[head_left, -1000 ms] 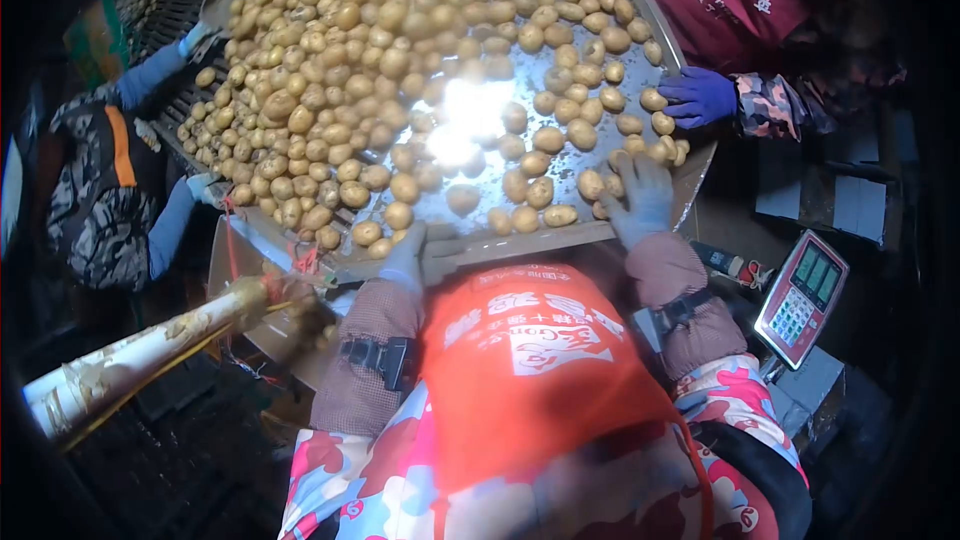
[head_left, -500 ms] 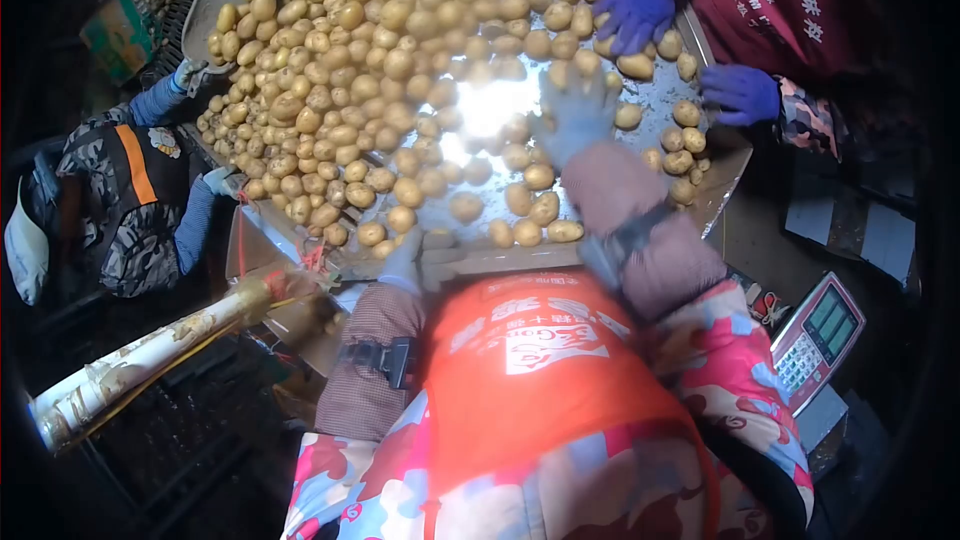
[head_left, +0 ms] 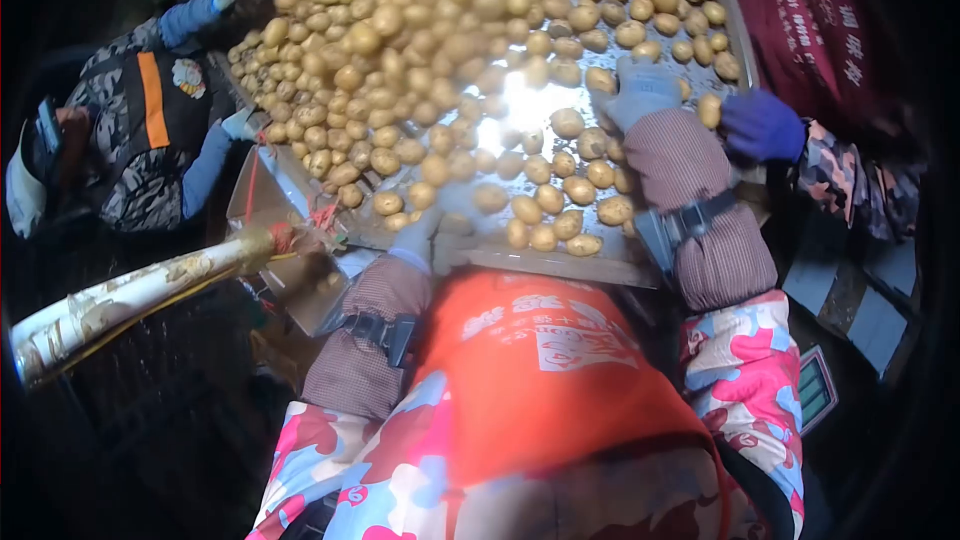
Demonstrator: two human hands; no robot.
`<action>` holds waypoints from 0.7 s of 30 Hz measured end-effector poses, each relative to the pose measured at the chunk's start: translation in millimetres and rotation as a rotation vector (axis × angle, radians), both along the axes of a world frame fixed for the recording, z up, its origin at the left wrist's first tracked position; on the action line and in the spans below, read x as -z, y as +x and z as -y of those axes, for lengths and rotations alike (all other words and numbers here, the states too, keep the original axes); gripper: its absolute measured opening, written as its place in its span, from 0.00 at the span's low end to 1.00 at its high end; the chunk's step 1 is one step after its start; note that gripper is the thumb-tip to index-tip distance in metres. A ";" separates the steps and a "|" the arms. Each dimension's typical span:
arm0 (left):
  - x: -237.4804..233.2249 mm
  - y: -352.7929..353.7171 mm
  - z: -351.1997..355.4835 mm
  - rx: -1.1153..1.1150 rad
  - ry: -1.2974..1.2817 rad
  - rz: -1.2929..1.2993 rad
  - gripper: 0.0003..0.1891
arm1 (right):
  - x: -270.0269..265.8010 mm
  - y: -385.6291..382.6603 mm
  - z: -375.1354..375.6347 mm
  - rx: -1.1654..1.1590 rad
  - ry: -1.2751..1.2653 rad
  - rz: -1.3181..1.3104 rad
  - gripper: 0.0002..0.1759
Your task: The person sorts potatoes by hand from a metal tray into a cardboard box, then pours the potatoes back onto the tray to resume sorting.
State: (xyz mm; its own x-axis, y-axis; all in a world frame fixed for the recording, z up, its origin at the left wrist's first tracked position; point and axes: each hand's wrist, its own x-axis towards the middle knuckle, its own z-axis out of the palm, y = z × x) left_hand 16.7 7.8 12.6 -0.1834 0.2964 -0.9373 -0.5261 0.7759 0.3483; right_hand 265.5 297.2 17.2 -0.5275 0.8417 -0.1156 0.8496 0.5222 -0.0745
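Note:
Many potatoes (head_left: 350, 75) lie heaped on a metal table (head_left: 460, 195), thick at the back left and scattered towards the front. My left hand (head_left: 418, 238), in a light blue glove, is at the table's front edge; its fingers are partly hidden. My right hand (head_left: 642, 90), gloved the same way, reaches over the right part of the table among loose potatoes. Its fingers are stretched forward and touch or nearly touch a potato beside them; no potato shows in its grip. Glare whitens the middle of the metal.
Across the right edge a co-worker's purple-gloved hands (head_left: 762, 126) are at the potatoes. Another person in a camouflage vest (head_left: 130, 140) is at the left edge. A white pole (head_left: 150, 290) juts from the lower left. A scale display (head_left: 816, 390) shows at the lower right.
My right hand has moved to the right over the table. More potatoes lie near the front right. The co-worker's purple gloves have shifted, and the whole view has turned slightly.

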 end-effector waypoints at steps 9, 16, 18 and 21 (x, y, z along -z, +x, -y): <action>16.1 -3.4 10.1 -0.018 0.127 -0.032 0.19 | 13.2 -4.7 11.2 0.081 -0.043 -0.180 0.28; -15.1 11.0 13.4 -0.146 0.685 0.615 0.19 | 13.4 -24.4 124.8 -0.296 -0.471 -0.748 0.31; 10.6 28.3 10.4 0.132 0.791 0.070 0.21 | 2.5 -43.5 150.7 -0.457 -0.527 -0.819 0.31; 56.1 22.6 36.0 -0.068 0.726 0.219 0.20 | 49.5 -45.3 180.9 -0.452 -0.099 -0.449 0.29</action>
State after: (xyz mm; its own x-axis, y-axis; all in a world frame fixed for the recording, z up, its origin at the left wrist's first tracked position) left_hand 39.3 -28.2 -43.5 -0.0550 0.8470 -0.5287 -0.6804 0.3557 0.6407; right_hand 220.3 116.2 -32.3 -0.8427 0.5217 0.1327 0.4224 0.7937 -0.4377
